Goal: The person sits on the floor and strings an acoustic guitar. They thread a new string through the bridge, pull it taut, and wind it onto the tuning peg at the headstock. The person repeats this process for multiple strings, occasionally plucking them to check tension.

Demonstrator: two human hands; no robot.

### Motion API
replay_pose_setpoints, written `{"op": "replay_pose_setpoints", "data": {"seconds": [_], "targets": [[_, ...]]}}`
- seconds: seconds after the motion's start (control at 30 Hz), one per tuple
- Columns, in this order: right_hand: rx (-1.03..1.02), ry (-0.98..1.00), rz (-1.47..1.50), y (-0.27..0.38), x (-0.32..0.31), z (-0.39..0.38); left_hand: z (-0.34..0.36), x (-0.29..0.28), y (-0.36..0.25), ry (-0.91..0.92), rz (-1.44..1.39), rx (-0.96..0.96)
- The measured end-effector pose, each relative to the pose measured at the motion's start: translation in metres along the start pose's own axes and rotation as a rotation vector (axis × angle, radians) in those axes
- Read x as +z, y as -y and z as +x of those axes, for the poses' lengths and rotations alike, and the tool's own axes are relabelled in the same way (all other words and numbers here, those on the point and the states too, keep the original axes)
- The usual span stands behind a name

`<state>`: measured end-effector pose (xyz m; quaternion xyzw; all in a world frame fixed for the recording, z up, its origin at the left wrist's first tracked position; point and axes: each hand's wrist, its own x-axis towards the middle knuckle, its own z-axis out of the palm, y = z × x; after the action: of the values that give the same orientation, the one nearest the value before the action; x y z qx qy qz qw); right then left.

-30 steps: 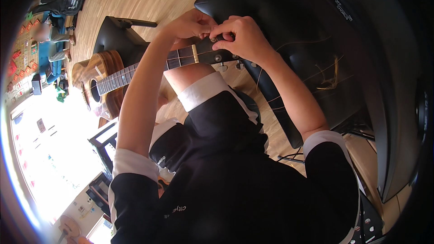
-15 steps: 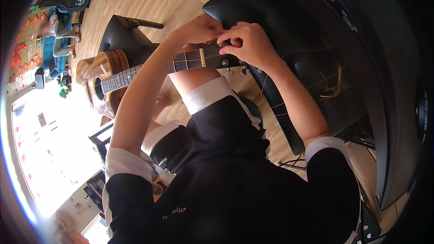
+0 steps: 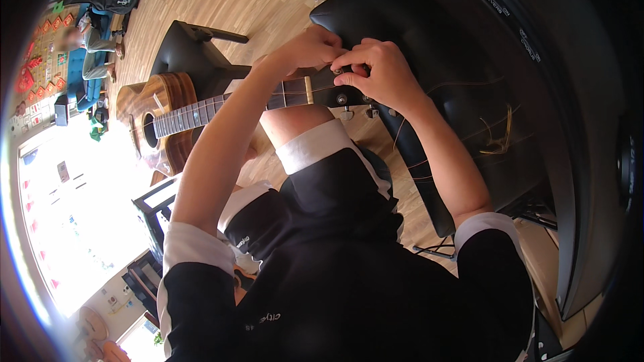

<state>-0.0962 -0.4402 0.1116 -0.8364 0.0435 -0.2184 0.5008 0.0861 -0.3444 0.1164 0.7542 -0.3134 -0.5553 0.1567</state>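
Observation:
An acoustic guitar lies across my thigh, its glossy brown body point(image 3: 178, 90) to the left and its dark fretted neck point(image 3: 194, 115) passing under my left forearm. Past the pale nut point(image 3: 309, 90), the headstock has metal tuning pegs point(image 3: 343, 100) on its near edge. Over the headstock, my left hand point(image 3: 314, 49) is closed, its fingertips meeting those of my right hand. My right hand point(image 3: 382, 74) has thumb and forefinger curled around a spot beside a string post. Whatever they pinch is hidden by the fingers. Thin loose guitar strings point(image 3: 463, 83) trail to the right.
A padded black bench point(image 3: 402, 13) extends beneath the headstock, with a small bundle of yellowish strings point(image 3: 500, 135) on it. A black stool point(image 3: 191, 50) stands behind the guitar. Along the right runs a large black cabinet with switches point(image 3: 503, 10). A person point(image 3: 90, 40) sits on a blue sofa far left.
The view has shifted slightly, so the guitar and hands appear a little lower and to the right. Both hands stay together at the headstock, with their fingers slightly rearranged.

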Motion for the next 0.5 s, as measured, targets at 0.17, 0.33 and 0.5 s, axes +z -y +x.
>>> {"op": "replay_pose_setpoints", "data": {"seconds": [0.17, 0.33, 0.5], "targets": [[0.023, 0.011, 0.014, -0.002, 0.000, -0.001, -0.013, -0.009, 0.000, 0.138, -0.157, 0.236], [0.046, 0.010, -0.011, 0.002, 0.000, -0.001, -0.014, -0.006, 0.006, 0.081, -0.132, 0.217], [0.083, 0.042, -0.030, 0.001, -0.004, -0.002, -0.019, -0.004, -0.003, 0.033, -0.058, 0.148]]}}
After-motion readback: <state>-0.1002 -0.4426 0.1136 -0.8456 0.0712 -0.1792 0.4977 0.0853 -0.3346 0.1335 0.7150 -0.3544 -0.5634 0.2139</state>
